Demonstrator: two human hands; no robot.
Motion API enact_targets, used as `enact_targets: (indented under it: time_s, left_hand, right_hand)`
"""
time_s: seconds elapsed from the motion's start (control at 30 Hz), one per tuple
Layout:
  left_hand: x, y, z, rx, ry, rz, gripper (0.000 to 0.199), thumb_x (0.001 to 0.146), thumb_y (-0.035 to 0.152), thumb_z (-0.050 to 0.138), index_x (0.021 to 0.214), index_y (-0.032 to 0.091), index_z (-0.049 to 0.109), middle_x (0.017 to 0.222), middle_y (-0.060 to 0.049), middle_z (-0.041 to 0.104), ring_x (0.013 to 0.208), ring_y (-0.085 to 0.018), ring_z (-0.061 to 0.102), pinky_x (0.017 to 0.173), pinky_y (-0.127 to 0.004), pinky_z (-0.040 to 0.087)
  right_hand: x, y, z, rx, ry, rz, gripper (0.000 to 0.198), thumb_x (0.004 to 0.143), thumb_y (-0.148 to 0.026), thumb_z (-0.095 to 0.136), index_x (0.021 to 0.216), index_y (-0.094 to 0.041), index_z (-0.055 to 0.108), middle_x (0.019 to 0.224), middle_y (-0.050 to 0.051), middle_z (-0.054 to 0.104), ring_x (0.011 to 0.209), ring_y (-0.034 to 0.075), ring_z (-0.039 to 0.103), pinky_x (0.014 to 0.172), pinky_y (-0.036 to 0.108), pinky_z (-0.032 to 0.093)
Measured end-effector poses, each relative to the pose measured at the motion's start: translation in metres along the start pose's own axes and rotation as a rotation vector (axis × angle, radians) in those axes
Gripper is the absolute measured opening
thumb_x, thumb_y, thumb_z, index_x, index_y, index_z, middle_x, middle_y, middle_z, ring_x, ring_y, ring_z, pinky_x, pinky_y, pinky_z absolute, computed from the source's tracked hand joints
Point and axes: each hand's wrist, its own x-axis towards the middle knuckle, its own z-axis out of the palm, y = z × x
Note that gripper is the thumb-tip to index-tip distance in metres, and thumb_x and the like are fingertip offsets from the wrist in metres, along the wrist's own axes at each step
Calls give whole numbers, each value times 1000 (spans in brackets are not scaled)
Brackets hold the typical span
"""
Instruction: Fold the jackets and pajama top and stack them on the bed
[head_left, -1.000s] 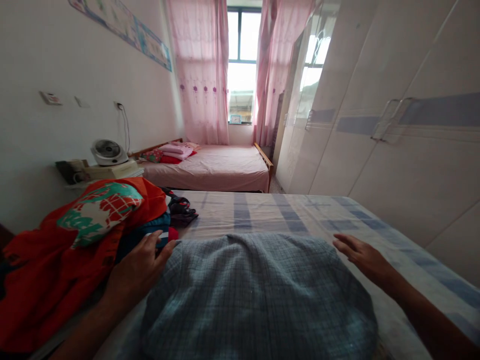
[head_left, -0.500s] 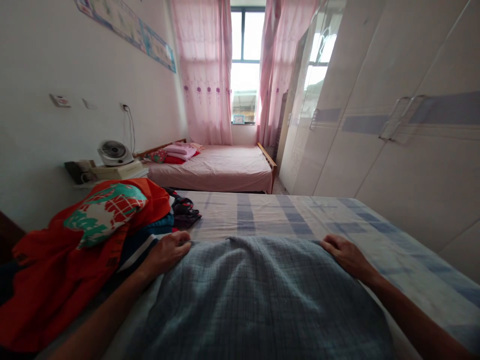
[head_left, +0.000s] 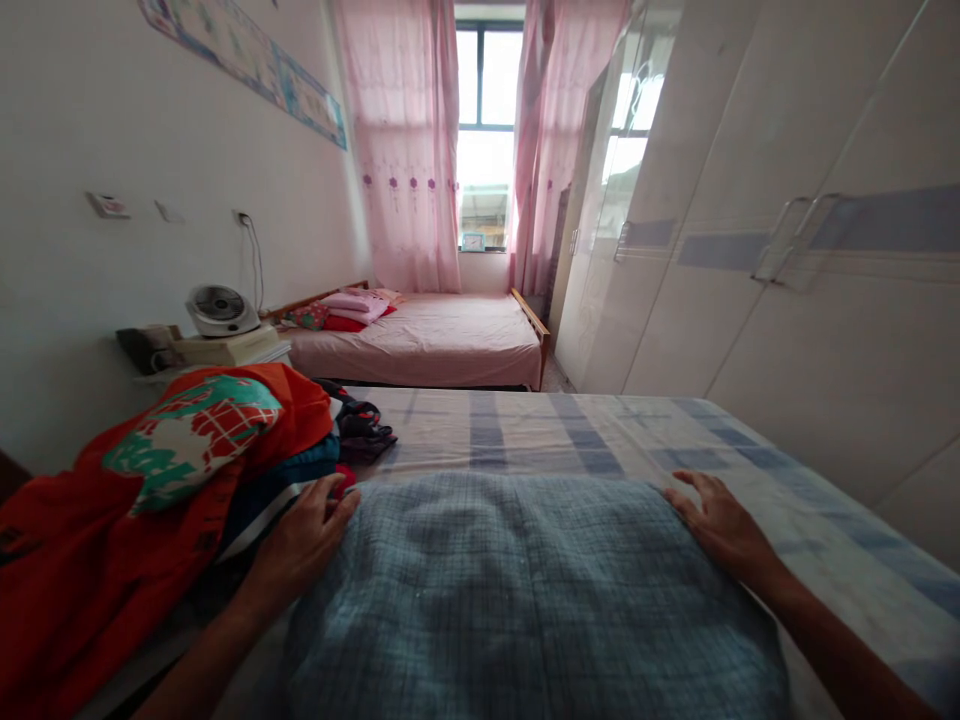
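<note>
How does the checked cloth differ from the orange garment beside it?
The checked cloth is blue-grey with fine lines; the orange garment bears a large green-and-white print. The checked cloth lies spread out; the orange garment lies heaped in loose folds. Both are fabric.

Bare hands (head_left: pixel 724 525), bare wrists (head_left: pixel 769 582), forearms (head_left: pixel 840 640) bare.

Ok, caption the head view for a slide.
Left hand and right hand at opposite sides of a blue cloth on a striped sheet, orange garment alongside.
</note>
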Motion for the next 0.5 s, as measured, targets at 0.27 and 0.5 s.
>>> enact_targets:
  time_s: [0.27, 0.5]
  left_hand:
    - [-56, -27, 1, -109, -224, -270, 78, 74, 67, 44, 126, 9, 48, 125, -17, 58, 118, -33, 52, 102, -43, 37]
    - [-76, -29, -7, -495, -340, -439, 52, 48, 66, 66, 78, 24, 69, 91, -8, 72, 106, -38, 59, 89, -48, 49]
  right_hand:
    - [-48, -103, -50, 17, 51, -441, 53, 91, -49, 30, 137, -24, 37, 147, 7, 34, 137, 26, 23, 108, 51, 25]
    - [-72, -155, 31, 1, -227, -563, 58, 90, -50, 36, 143, -25, 30, 152, 6, 22, 140, 27, 14, 110, 50, 16]
